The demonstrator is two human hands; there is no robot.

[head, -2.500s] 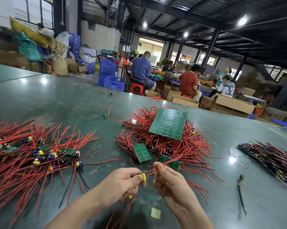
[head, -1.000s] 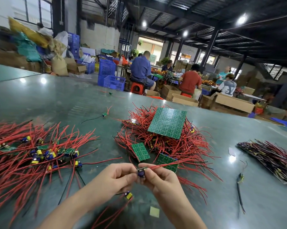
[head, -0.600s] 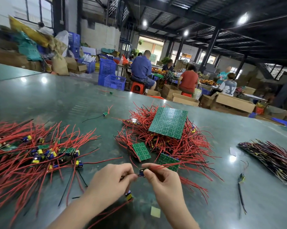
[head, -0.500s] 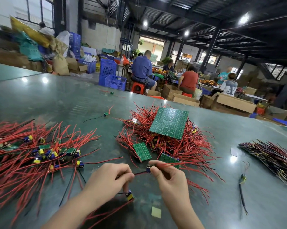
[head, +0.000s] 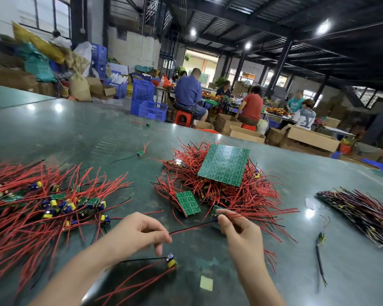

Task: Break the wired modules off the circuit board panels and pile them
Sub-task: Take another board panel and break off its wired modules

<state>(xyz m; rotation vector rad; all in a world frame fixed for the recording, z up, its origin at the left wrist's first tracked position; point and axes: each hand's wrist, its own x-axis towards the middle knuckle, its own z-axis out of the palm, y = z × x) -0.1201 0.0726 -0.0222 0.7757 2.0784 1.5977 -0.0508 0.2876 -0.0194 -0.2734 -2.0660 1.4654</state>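
Here a module is mid-separation, I judge: its wire is stretched between the two hands, and the next move calls for freeing it from the strip and dropping it on the pile at the left edge of the tabletop (head: 80,133).

That pile (head: 42,208) is a loose fan of thin, limp red leads with small green boards and blue-and-yellow blocky parts among them. The left hand (head: 135,234) pinches the end of the wire (head: 191,228), a slim red and black pair pulled nearly straight, between thumb and forefinger; a freed module (head: 171,261) with a yellow block lies just below it near the front edge. The right hand (head: 239,230) pinches the wire's other end, where a small board piece (head: 214,214) sits at its fingertips. Beyond, toward mid-tabletop, the panels (head: 223,165) lie flat, rigid, green and gridded on a bristling heap of red leads. Near the right edge lies a darker bundle (head: 362,213) of wires.
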